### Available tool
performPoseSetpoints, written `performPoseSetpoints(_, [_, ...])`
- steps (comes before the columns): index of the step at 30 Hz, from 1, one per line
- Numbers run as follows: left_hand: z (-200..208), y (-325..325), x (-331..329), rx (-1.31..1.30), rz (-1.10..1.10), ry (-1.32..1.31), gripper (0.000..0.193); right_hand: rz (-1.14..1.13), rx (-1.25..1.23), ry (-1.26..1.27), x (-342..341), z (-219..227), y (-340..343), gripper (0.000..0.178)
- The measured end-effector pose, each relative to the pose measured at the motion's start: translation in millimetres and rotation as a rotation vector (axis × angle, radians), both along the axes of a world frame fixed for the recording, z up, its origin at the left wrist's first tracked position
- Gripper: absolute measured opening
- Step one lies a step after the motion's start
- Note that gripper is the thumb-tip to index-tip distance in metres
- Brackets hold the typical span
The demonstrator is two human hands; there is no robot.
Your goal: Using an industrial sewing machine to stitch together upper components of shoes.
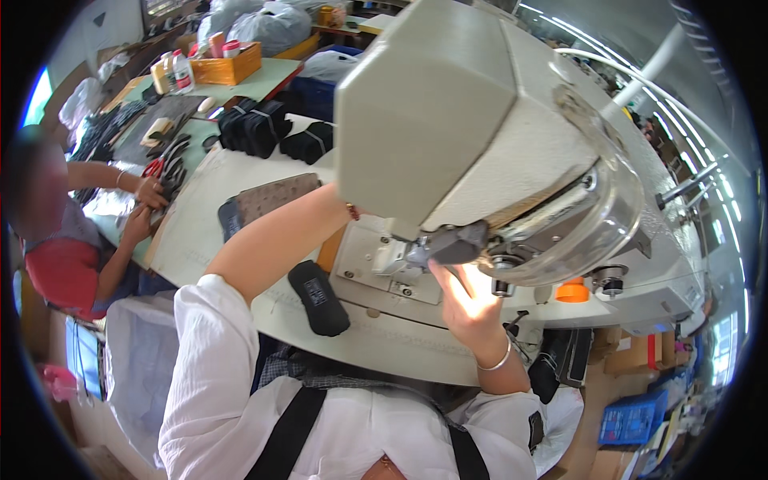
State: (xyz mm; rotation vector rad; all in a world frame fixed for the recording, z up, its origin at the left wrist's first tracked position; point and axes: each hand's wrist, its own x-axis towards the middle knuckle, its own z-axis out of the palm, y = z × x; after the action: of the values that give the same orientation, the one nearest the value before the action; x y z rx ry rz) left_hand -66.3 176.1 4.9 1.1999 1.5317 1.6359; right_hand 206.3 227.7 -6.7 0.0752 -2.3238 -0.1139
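In front of me stands a large cream sewing machine (pixel 424 104). My left forearm reaches behind its head, which hides my left hand; only the wrist with a beaded bracelet shows at the edge. My right hand (pixel 470 312), a bangle at its wrist, is raised under the machine head in bright lamp light. Its fingertips are closed on a dark grey fabric piece (pixel 458 242) beside the metal clamp (pixel 394 258). A black oblong padded piece (pixel 318 298) with a pale label lies near the table's front edge. Beyond my left forearm rests a brown patterned piece (pixel 276 198).
Tied black bundles (pixel 254 128) sit at the back of the table (pixel 200 192). At the left, a co-worker's hands (pixel 148 196) handle dark pieces near red-handled scissors. An orange box (pixel 228 66) with bottles stands farther back. A blue crate (pixel 632 418) is low right.
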Motion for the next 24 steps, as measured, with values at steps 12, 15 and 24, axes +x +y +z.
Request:
performPoseSetpoints(12, [-41, -219, -125, -0.235, 0.309, -0.134, 0.045, 0.285, -0.163, -0.202, 8, -23, -38, 0.030])
performPoseSetpoints(15, [-71, -239, -141, -0.289, 0.329, -0.160, 0.044, 0.377, -0.240, -0.277, -18, -33, -51, 0.033])
performPoseSetpoints(24, [-79, -224, -155, -0.552, 0.593, 0.810, 0.040, 0.370, -0.219, -0.569, -163, -46, -95, 0.030])
